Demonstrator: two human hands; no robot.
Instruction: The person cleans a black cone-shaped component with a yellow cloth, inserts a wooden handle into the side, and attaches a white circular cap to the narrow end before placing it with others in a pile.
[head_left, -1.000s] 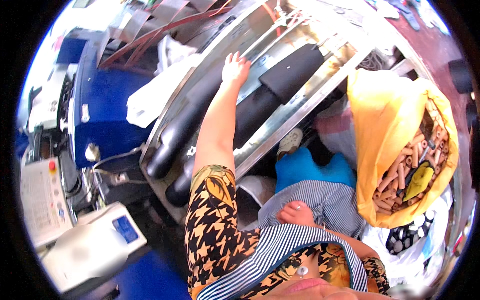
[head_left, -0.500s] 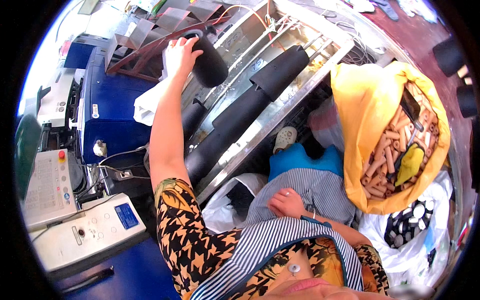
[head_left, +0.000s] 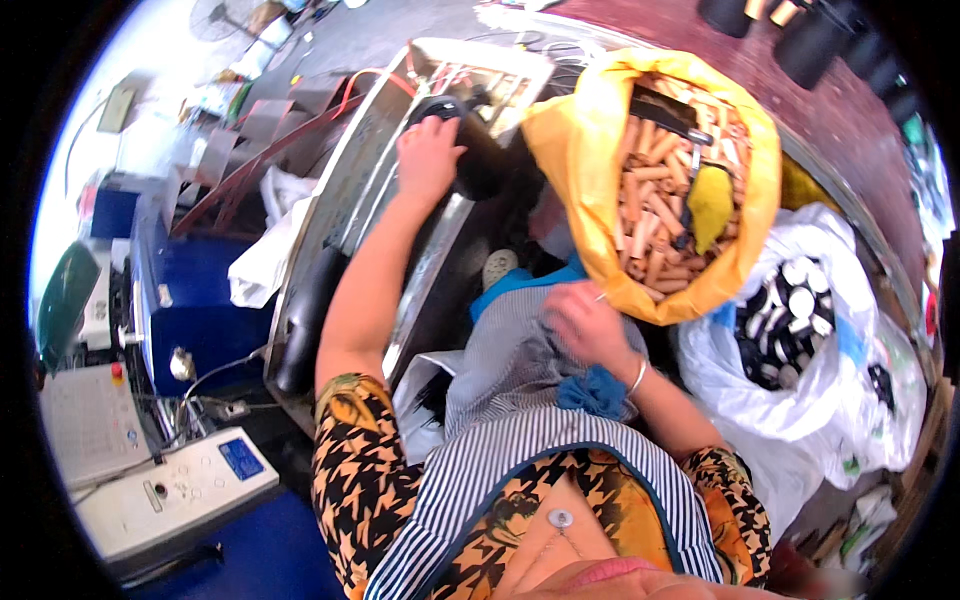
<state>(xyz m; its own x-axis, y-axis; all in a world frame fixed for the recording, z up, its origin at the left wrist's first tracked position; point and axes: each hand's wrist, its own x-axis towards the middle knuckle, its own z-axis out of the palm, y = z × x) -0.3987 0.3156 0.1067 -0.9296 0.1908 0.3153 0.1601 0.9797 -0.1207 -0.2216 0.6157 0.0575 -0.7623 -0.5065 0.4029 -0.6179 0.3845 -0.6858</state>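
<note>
My left hand (head_left: 430, 160) grips a thick black cylinder (head_left: 482, 165) near its end, with the fingers over its rim. The cylinder is above the right side of a long metal trough (head_left: 330, 225). In the trough's near part lies another black cylinder (head_left: 305, 325). Beside the near rim of a yellow bag (head_left: 600, 265), over my lap, is my right hand (head_left: 590, 320), its fingers smeared by motion. That bag is full of short brown tubes (head_left: 655, 215). On them rest a metal-headed tool (head_left: 698, 137) and a yellow-green cloth-like piece (head_left: 711, 205).
A white plastic bag (head_left: 720, 385) of black and white caps (head_left: 790, 320) stands at the right. Several black cylinders (head_left: 810, 45) stand at the far right. To the left are a blue machine (head_left: 200, 325), cables and a white control box (head_left: 175, 490).
The view has swung to the right. My left hand has carried the black cylinder across the trough to its right side. My right hand has moved from my lap toward the yellow bag.
</note>
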